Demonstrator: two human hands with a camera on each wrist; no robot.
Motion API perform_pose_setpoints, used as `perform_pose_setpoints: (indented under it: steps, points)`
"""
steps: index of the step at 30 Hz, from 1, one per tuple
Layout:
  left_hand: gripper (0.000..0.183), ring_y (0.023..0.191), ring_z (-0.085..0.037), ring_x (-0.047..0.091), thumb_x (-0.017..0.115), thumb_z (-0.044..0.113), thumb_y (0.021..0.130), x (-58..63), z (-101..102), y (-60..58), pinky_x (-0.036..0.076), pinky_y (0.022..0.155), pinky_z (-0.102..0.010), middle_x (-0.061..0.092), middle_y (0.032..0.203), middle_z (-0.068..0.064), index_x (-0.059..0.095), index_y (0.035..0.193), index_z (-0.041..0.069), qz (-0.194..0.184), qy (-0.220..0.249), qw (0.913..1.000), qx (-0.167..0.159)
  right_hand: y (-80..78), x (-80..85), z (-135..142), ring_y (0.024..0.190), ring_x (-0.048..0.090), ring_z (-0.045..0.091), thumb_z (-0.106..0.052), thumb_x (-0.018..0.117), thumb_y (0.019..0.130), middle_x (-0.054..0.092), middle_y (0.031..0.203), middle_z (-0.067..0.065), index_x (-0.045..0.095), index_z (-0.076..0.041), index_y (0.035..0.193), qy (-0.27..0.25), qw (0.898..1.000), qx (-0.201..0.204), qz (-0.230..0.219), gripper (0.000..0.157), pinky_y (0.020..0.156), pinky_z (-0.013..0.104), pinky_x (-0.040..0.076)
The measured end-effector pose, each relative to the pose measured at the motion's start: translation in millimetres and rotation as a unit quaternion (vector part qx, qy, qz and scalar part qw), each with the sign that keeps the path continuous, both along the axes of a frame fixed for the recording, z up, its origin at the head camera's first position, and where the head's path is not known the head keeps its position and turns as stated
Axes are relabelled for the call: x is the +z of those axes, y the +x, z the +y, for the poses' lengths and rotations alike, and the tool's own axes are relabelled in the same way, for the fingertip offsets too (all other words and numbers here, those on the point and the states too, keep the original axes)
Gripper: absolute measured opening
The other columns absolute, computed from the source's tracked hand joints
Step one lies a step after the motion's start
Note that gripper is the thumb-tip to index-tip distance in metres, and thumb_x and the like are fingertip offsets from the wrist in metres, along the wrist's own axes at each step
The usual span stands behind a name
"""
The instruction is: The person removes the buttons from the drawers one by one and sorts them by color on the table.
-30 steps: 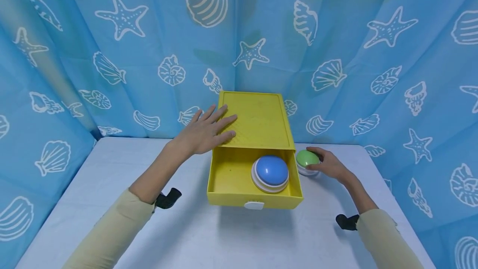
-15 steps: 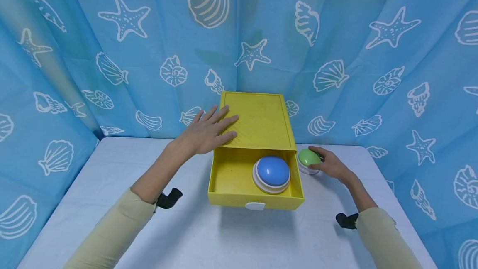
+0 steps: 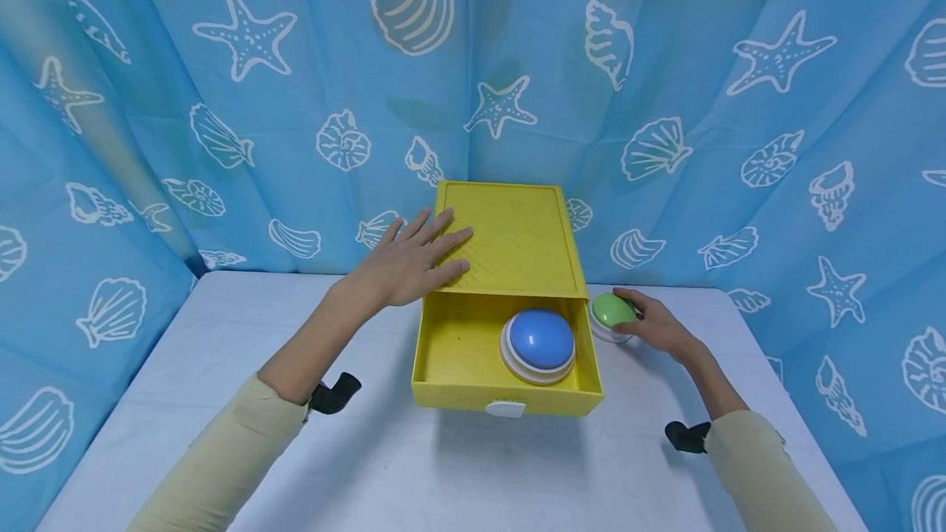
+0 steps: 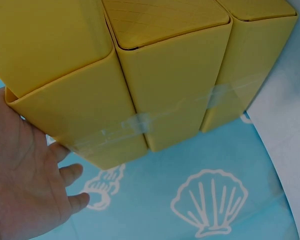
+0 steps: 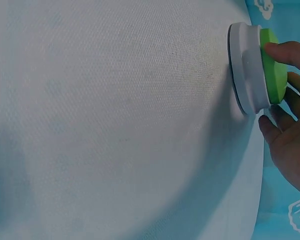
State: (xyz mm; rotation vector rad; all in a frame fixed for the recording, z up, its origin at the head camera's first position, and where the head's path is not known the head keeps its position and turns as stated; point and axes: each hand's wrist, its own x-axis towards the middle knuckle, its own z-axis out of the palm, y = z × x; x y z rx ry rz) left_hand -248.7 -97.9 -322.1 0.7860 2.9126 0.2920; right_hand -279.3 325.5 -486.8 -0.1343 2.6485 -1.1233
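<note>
Right hand (image 3: 659, 328) pinches green button (image 3: 613, 310), probably light, rigid, slick, best held by base (image 5: 247, 67); left hand (image 3: 402, 267) spread on box (image 3: 513, 232)

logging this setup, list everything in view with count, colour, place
drawer unit: 1, yellow, on the table
drawer: 1, yellow, pulled out from the unit
handle: 1, white, drawer front
blue button: 1, blue on white base, inside drawer, right
green button: 1, green on white base, right of unit
tape: uncounted, clear, across unit's side
table: 1, white, under the unit
curtain: uncounted, blue with white sea shapes, behind table
sleeves: 2, beige, lower left and right
wrist devices: 2, black, beside the sleeves
left hand: 1, bare, at unit's top left edge
right hand: 1, bare, holding green button
</note>
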Motion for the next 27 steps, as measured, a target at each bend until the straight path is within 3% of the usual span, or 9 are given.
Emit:
perform_pose_setpoints:
  steps: [5,11,16,22,27]
  points:
    - [0.064,0.152,-0.029,-0.004,0.026,0.058,0.105,0.6,0,0.3,-0.001,0.118,-0.055,0.003,0.167,-0.004,0.021,0.161,0.028,-0.003,-0.001,1.0000,0.001,1.8,4.4,-3,0.141,0.019,0.053,-0.026,0.073,0.090,0.021,0.158,0.030,0.028,0.000,0.155,0.023,1.000,-0.019,0.005,0.083,0.106,0.071,0.025]
    - [0.064,0.152,-0.030,-0.003,0.028,0.058,0.105,1.6,0,1.0,-0.001,0.118,-0.056,0.004,0.167,-0.005,0.022,0.161,0.027,-0.004,-0.001,1.0000,0.002,6.1,16.4,-6,0.142,0.021,0.051,-0.027,0.072,0.092,0.027,0.156,0.029,0.033,0.000,0.153,0.016,0.998,-0.022,0.059,0.077,0.107,0.070,0.025]
    - [0.064,0.152,-0.030,-0.003,0.028,0.058,0.105,1.1,0,1.0,-0.002,0.118,-0.055,0.004,0.167,-0.005,0.022,0.161,0.027,-0.004,0.003,1.0000,0.002,14.8,38.9,-10,0.141,0.029,0.047,-0.020,0.070,0.094,0.035,0.153,0.028,0.036,0.004,0.151,-0.026,0.994,0.001,0.104,0.070,0.110,0.061,0.028]
    - [0.064,0.152,-0.030,-0.004,0.029,0.057,0.105,0.3,0,0.9,-0.003,0.118,-0.055,0.004,0.167,-0.005,0.023,0.161,0.026,-0.004,0.008,1.0000,0.002,34.5,71.0,-21,0.139,0.037,0.042,-0.027,0.070,0.096,0.041,0.151,0.024,0.041,0.001,0.149,-0.062,0.989,0.005,0.131,0.067,0.109,0.054,0.034]
    - [0.063,0.152,-0.030,-0.003,0.029,0.056,0.105,0.1,0,1.2,-0.002,0.118,-0.055,0.005,0.167,-0.006,0.024,0.161,0.026,-0.001,0.010,1.0000,0.000,56.0,98.4,-35,0.136,0.044,0.036,-0.029,0.070,0.096,0.046,0.149,0.017,0.046,-0.003,0.148,-0.083,0.982,0.011,0.170,0.062,0.103,0.033,0.042]
